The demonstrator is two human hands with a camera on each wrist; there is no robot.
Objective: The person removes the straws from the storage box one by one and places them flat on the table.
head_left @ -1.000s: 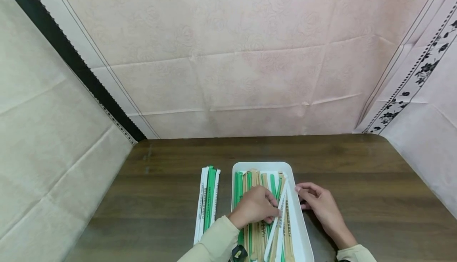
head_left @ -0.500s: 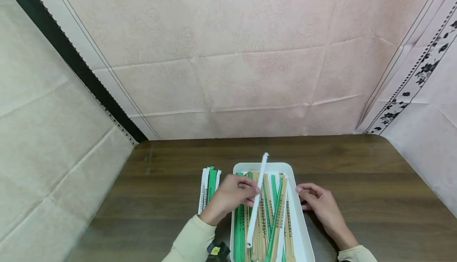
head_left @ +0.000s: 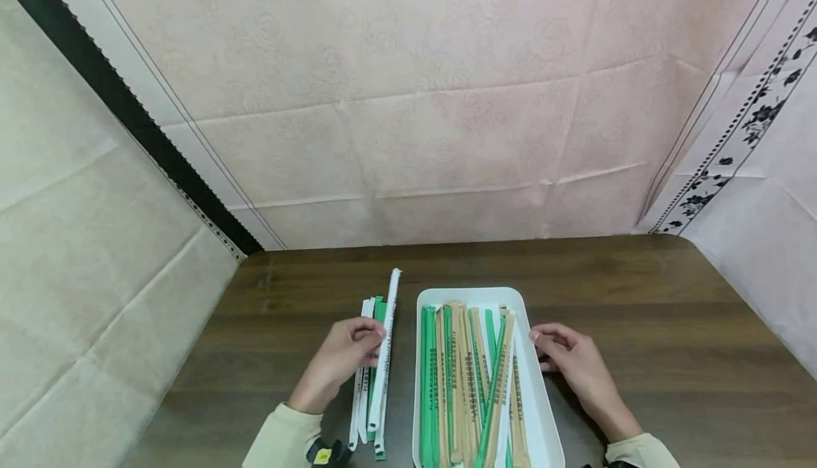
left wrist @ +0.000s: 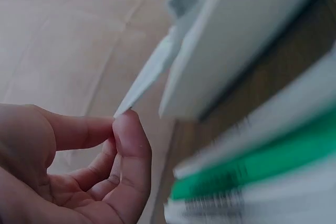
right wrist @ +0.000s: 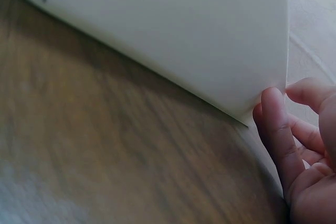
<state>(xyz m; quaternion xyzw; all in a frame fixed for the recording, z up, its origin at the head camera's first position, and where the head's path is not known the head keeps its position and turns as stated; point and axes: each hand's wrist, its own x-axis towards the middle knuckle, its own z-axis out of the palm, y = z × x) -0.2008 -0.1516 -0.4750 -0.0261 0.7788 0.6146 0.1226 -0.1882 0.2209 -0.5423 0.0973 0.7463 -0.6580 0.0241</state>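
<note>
My left hand [head_left: 347, 351] pinches a white paper-wrapped straw [head_left: 381, 376] between thumb and forefinger. That straw is held over a small pile of white and green wrapped straws [head_left: 355, 411] left of the tray. In the left wrist view the pinched straw [left wrist: 147, 74] rises from the fingertips, the pile's green straw [left wrist: 257, 163] lying at lower right. A white tray [head_left: 469, 293] holds several green, brown and white wrapped straws [head_left: 462, 376]. My right hand [head_left: 577, 369] grips the tray's right rim, thumb against its outer wall [right wrist: 173, 35] in the right wrist view.
A brown wooden table [head_left: 670, 326] carries the tray and the pile. Pale patterned cloth [head_left: 421, 135] hangs behind the table's far edge, with more cloth at left and right. A dark device with a yellow mark [head_left: 323, 456] is strapped at the left wrist.
My left hand has lifted the white straw out of the tray and carried it left to above the pile. The right hand has stayed at the tray's rim.
</note>
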